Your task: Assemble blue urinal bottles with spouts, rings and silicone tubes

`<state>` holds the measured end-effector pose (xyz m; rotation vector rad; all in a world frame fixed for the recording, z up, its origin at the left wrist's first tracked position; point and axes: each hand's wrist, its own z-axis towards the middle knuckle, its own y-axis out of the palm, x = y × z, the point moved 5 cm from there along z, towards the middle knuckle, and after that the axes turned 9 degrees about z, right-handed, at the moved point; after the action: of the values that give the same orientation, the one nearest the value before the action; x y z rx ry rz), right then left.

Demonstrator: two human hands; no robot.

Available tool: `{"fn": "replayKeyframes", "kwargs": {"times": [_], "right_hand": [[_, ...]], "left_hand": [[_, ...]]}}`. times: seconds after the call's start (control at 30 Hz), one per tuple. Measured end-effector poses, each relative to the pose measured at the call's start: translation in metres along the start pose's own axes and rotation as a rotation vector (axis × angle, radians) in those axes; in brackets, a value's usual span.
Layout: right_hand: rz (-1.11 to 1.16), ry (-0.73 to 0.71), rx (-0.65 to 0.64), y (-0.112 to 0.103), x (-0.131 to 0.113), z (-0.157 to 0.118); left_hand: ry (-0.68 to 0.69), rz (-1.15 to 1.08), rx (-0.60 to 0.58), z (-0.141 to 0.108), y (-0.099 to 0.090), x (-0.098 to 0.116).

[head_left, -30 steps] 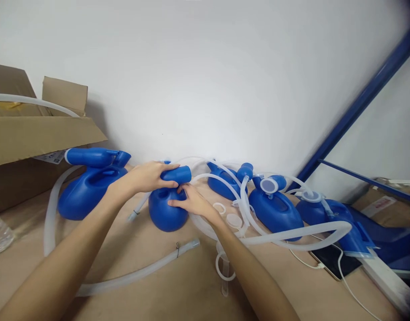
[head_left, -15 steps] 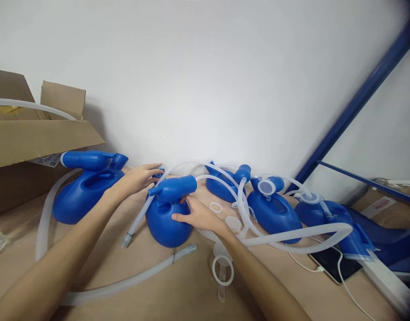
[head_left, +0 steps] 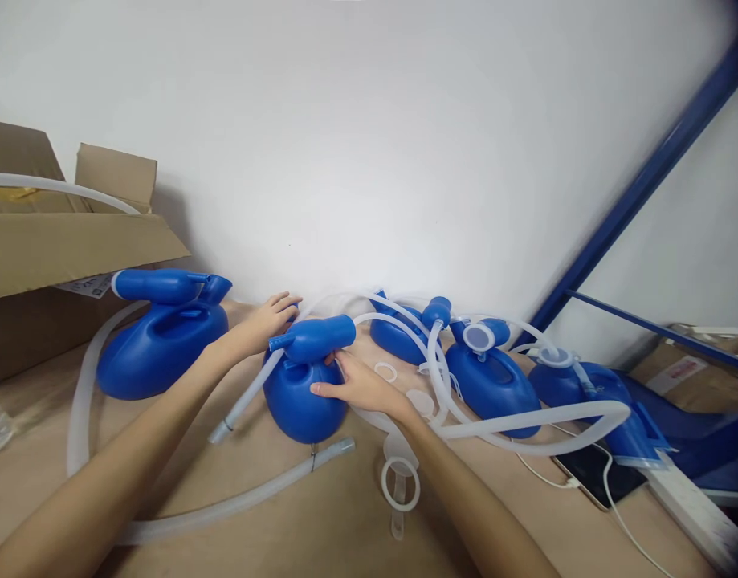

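A blue plastic bottle stands at the centre, a smaller blue cylindrical piece lying across its top. My right hand grips the bottle from the right, thumb on its front and fingers behind, partly hidden. At the bottle's back left is my left hand, its fingers apart near the neck, which is mostly hidden. A translucent hose passes down the bottle's left side, its end pointing toward the front. Another hose end lies in front of the bottle.
At left, another blue bottle stands by a cardboard box. More blue bottles with looped hoses are at right, near a phone and cable. White rings and caps lie right of centre.
My left hand has moved slightly right and up over the back of the bottle. The hose end beside the bottle has shifted a little left. My right hand keeps its grip.
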<state>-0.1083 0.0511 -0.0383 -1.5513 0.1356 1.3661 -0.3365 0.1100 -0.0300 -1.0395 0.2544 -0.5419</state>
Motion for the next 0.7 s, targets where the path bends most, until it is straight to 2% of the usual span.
{"fn": "replayKeyframes", "kwargs": {"times": [0.17, 0.27, 0.4, 0.47, 0.6, 0.7], "right_hand": [[0.018, -0.014, -0.008, 0.0, 0.003, 0.001], [0.033, -0.02, -0.018, 0.001, 0.005, 0.001], [0.068, -0.045, -0.018, 0.001, 0.003, 0.0], [0.081, -0.07, -0.019, 0.0, 0.0, -0.001], [0.132, -0.061, 0.006, 0.003, -0.004, -0.001], [0.175, -0.053, 0.114, 0.005, -0.005, 0.0]], "left_hand": [[-0.003, -0.053, -0.001, 0.006, 0.006, -0.003], [-0.055, -0.142, -0.04, 0.002, -0.006, 0.0], [-0.211, -0.439, -0.097, -0.008, -0.024, -0.002], [-0.268, -0.499, -0.085, -0.013, -0.028, -0.008], [-0.392, -0.537, -0.009, -0.022, -0.024, -0.026], [-0.352, -0.575, -0.088, -0.025, -0.015, -0.031]]}}
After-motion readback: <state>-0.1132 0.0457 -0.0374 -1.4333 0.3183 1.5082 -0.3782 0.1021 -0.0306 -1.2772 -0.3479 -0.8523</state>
